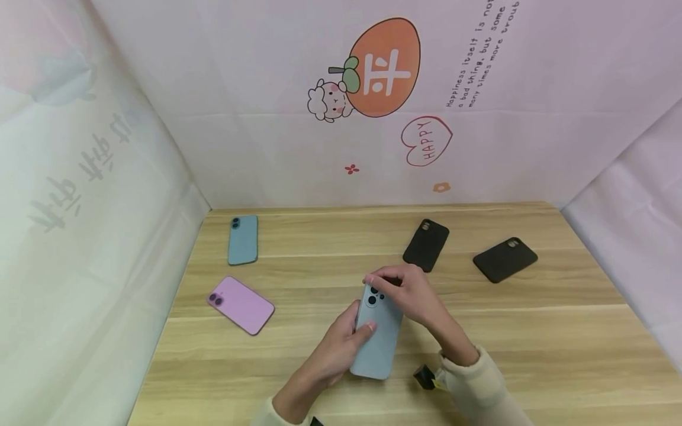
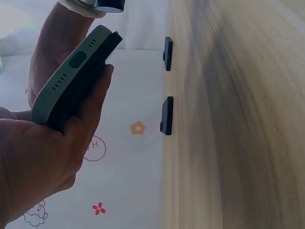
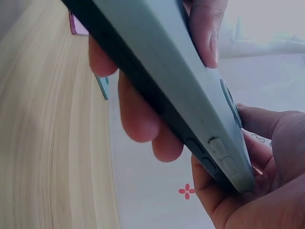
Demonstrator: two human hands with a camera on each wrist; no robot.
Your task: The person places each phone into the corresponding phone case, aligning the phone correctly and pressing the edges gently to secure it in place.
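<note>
A pale blue-green phone case (image 1: 378, 352) with a camera opening is held over the table, tilted. A dark phone (image 2: 80, 98) shows along its open side, its edge standing partly out of the case in the left wrist view. My left hand (image 1: 341, 343) grips both along the left side, thumb on the case's back and fingers underneath. My right hand (image 1: 412, 291) pinches the top end by the cameras, thumb and fingers on opposite faces. In the right wrist view, the case's side buttons (image 3: 219, 148) run beside those of the dark phone.
At the left of the wooden table (image 1: 309, 242) lie a blue phone (image 1: 243, 239) and a pink phone (image 1: 245, 305). Toward the back right lie two black phone cases (image 1: 426, 245). Printed white cloth (image 1: 266, 160) walls the back and sides. A small black device (image 1: 424, 377) hangs at the right cuff.
</note>
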